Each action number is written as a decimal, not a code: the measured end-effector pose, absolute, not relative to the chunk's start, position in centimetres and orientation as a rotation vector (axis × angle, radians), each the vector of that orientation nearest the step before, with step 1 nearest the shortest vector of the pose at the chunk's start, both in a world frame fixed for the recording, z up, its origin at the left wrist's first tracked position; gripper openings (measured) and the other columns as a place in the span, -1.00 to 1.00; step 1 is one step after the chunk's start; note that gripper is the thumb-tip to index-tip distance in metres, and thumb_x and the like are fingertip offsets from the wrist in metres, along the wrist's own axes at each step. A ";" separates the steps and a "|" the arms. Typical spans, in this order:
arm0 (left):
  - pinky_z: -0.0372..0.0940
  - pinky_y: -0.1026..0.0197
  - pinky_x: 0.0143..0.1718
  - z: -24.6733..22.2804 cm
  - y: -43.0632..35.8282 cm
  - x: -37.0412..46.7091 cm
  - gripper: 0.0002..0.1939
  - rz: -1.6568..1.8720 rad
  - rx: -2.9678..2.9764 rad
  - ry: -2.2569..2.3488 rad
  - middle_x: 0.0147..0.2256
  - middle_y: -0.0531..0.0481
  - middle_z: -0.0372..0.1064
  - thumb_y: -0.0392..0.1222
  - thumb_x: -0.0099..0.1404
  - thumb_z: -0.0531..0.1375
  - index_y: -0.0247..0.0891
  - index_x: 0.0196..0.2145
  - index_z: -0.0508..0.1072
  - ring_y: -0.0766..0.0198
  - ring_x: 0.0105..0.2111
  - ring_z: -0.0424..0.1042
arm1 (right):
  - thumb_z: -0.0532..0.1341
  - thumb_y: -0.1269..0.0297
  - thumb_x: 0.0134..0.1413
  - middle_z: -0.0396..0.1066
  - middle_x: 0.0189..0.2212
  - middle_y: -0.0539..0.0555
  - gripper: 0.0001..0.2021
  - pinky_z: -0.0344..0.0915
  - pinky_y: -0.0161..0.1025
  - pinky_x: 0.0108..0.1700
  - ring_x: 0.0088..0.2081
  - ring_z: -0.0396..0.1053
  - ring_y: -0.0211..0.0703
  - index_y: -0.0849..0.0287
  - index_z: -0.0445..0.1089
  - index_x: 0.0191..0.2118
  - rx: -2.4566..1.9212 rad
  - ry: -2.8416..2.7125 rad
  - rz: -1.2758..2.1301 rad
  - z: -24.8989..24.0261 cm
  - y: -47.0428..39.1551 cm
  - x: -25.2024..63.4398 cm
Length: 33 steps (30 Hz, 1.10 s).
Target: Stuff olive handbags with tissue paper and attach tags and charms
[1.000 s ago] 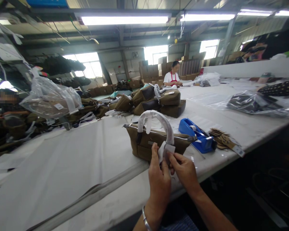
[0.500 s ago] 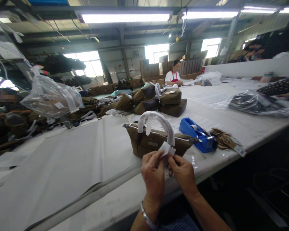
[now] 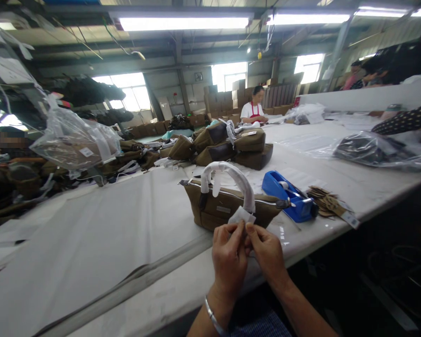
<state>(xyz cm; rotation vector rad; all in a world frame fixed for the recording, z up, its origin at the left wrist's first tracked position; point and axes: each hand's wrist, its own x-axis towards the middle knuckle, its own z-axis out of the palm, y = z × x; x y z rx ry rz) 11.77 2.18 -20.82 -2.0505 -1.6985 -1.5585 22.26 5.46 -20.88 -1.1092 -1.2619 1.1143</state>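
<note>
An olive-brown handbag (image 3: pixel 210 213) stands upright on the table, its arched handle (image 3: pixel 243 180) wrapped in white material. Just in front of the handle's right end is a small white paper piece (image 3: pixel 241 215). My left hand (image 3: pixel 228 250) pinches its lower edge, thumb and fingers together. Beside it, my right hand (image 3: pixel 264 245) is closed on the same paper, the fingertips of both hands nearly touching. What lies between the fingertips is partly hidden.
Right of the bag stand a blue tape dispenser (image 3: pixel 286 196) and a heap of brown cardboard tags (image 3: pixel 324 203). More olive bags (image 3: pixel 214 142) are piled behind. A plastic-wrapped dark bundle (image 3: pixel 368 147) lies at right, near a dotted sleeve (image 3: pixel 405 119). A co-worker (image 3: pixel 252 110) is at the far side.
My left hand has shifted slightly right and down, bringing its fingertips against my right hand's. The white paper now looks folded or drawn together. The handbag has stayed in place.
</note>
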 end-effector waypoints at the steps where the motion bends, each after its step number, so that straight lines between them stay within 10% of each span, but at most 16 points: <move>1: 0.41 0.03 -0.07 -20.8 2.0 11.9 -0.60 -1.544 -2.073 -1.691 -0.17 -0.16 0.45 -0.41 0.37 0.12 -0.19 0.10 0.53 0.08 -0.13 0.42 | 0.26 -0.22 0.09 0.32 -0.64 -0.01 -0.50 0.24 -0.32 -0.54 -0.58 0.29 -0.20 0.16 0.38 -0.53 -1.107 -1.252 1.130 -20.8 5.5 22.3; 11: 0.37 0.09 0.03 -19.1 2.4 9.7 -0.66 -2.320 -1.964 -2.198 0.00 -0.18 0.50 -0.10 0.34 0.27 -0.27 0.03 0.51 0.06 0.02 0.46 | 0.22 -0.18 0.17 0.11 -0.72 -0.09 -0.45 0.06 -0.31 -0.54 -0.62 0.10 -0.28 0.12 0.21 -0.64 -1.166 -1.315 1.109 -20.5 6.5 23.8; 23: 0.29 0.25 -0.24 -19.7 3.5 10.2 -0.63 -2.514 -2.141 -2.518 -0.32 -0.05 0.52 0.08 0.21 0.36 -0.32 -0.27 0.54 0.18 -0.29 0.43 | 0.19 -0.13 0.22 0.37 -0.63 -0.02 -0.56 0.28 -0.28 -0.45 -0.56 0.33 -0.18 0.14 0.49 -0.44 -1.159 -1.550 0.944 -19.8 7.7 27.8; 28: 0.29 0.25 -0.24 -20.7 3.9 10.1 -0.62 -2.438 -2.168 -2.574 -0.33 -0.04 0.51 0.11 0.20 0.35 -0.30 -0.28 0.54 0.17 -0.29 0.42 | 0.15 -0.06 0.21 0.57 -0.12 0.16 -0.60 0.37 -0.10 0.00 -0.13 0.51 0.03 0.11 0.56 -0.10 -1.471 -1.406 0.186 -20.0 13.9 37.0; 33: 0.29 0.23 -0.23 -21.8 4.4 10.1 -0.60 -2.422 -2.212 -2.565 -0.32 -0.07 0.50 0.12 0.22 0.33 -0.32 -0.25 0.53 0.15 -0.28 0.41 | 0.32 0.04 -0.06 0.51 0.04 0.32 -0.74 0.02 0.09 0.35 0.23 0.29 0.27 0.14 0.57 -0.48 -1.571 -1.531 0.230 -21.4 21.1 42.0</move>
